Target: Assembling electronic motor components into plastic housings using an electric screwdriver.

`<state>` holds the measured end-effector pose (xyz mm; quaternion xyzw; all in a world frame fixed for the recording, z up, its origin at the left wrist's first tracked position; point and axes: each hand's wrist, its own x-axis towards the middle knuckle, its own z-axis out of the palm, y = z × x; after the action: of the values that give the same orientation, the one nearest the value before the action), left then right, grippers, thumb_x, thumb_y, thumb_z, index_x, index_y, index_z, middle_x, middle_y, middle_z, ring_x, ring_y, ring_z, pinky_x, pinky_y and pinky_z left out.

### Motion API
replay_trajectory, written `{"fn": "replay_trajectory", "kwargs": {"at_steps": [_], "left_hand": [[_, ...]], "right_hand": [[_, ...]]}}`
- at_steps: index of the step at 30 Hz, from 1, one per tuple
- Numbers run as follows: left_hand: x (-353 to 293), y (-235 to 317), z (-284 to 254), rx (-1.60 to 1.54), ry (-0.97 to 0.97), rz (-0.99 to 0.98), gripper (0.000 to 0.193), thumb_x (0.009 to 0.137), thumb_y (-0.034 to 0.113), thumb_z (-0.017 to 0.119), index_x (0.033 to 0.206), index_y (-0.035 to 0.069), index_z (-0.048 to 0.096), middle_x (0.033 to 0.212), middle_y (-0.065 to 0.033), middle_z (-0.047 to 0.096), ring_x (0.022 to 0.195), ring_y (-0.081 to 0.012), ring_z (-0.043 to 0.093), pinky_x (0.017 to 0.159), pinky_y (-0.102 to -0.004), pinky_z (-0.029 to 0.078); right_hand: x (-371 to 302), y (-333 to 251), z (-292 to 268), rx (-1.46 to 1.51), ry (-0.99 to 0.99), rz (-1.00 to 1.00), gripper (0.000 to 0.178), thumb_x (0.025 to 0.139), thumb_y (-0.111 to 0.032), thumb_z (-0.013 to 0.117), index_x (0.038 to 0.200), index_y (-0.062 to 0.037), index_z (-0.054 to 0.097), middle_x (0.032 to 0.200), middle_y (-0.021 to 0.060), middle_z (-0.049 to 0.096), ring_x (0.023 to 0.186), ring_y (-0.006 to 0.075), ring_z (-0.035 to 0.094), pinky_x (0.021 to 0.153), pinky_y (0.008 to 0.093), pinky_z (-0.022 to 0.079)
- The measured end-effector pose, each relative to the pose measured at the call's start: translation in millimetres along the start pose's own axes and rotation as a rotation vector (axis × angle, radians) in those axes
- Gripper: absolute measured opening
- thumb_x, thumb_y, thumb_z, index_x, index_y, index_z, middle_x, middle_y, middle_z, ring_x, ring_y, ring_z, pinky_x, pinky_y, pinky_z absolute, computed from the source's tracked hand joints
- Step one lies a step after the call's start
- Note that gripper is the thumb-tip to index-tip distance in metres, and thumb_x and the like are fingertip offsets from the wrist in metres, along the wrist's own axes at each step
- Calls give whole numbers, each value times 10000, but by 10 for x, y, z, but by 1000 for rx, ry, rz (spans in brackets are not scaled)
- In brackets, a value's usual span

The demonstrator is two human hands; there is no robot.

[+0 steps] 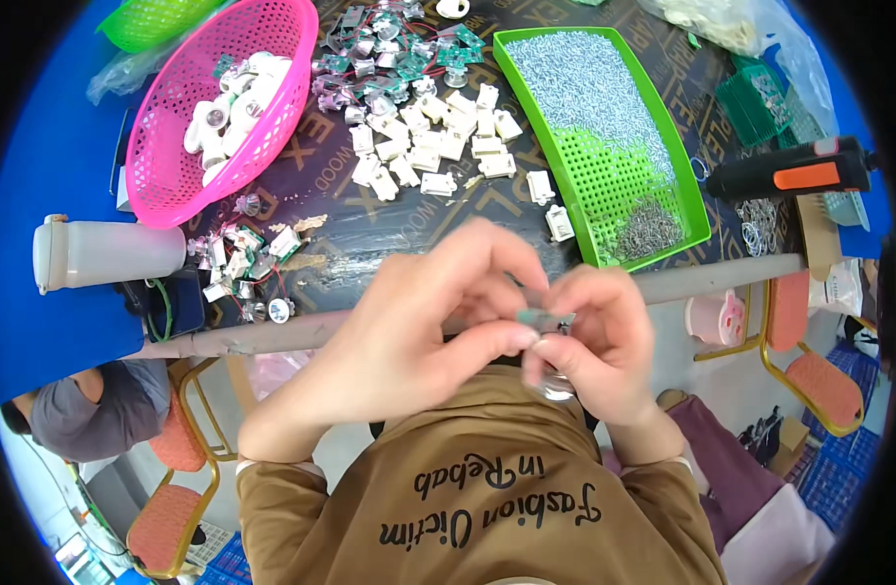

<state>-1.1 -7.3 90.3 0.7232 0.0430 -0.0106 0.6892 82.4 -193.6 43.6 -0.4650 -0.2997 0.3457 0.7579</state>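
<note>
Both hands meet over the table's front edge, at a small green circuit board point(544, 318) with a shiny silver, cup-shaped part point(557, 388) below it. My left hand point(438, 322) pinches the board's left side between thumb and fingertips. Curled round the other side, my right hand point(609, 341) has its thumb pressed against the piece and partly covers it. Beyond them lie loose cream plastic cases point(433, 141) and a heap of green boards with silver reflectors and red wires point(399, 54). A smaller group of such parts point(248, 258) sits at the near left.
A pink basket point(151, 146) holds white rounded parts. At the right, a green tray point(697, 200) contains many silver screws and a cluster of small springs. A black and orange power screwdriver point(789, 175) lies beyond it. A whitish bottle point(107, 255) rests at the left. Another person point(97, 409) sits lower left.
</note>
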Motion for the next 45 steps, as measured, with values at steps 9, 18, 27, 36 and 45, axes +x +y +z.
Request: {"fn": "replay_trajectory", "kwargs": {"at_steps": [9,18,27,36,45], "left_hand": [[741,-647,77,989,-4,459,220,792,14,665,1007,43,629,1007,-107,611,964,-306,567,790,-392,489],[326,-508,-42,216,43,-100,239,826,-54,661,1051,11,612,869,-60,613,779,-139,621,719,-247,499],[91,-690,-143,670,346,254,246,801,-58,689,1040,-1,672,939,-54,616,778,-102,577,685,-248,498],[28,-772,25,-198,400,60,174,792,-5,725,939,15,634,909,-62,638,818,-136,627,639,-266,504],[5,-767,-64,726,383,140,305,691,90,798,966,61,671,1018,-78,602,993,-291,565,860,-380,466]], "right_hand": [[-468,-33,-362,-109,272,120,257,831,70,690,1066,7,605,906,76,639,650,90,615,525,189,471],[-305,44,-301,-121,249,93,276,813,46,704,1081,28,638,959,47,572,699,75,553,545,179,443],[-109,239,-152,-1275,80,-172,290,777,-17,734,1055,-26,654,954,130,601,808,304,621,678,385,513],[-74,85,-142,-1269,-11,-1,256,763,16,716,1011,-24,665,982,111,601,822,306,611,716,388,509],[-67,53,-175,-1319,-58,-95,316,752,32,712,1058,-39,670,966,105,626,824,297,614,708,382,510]]}}
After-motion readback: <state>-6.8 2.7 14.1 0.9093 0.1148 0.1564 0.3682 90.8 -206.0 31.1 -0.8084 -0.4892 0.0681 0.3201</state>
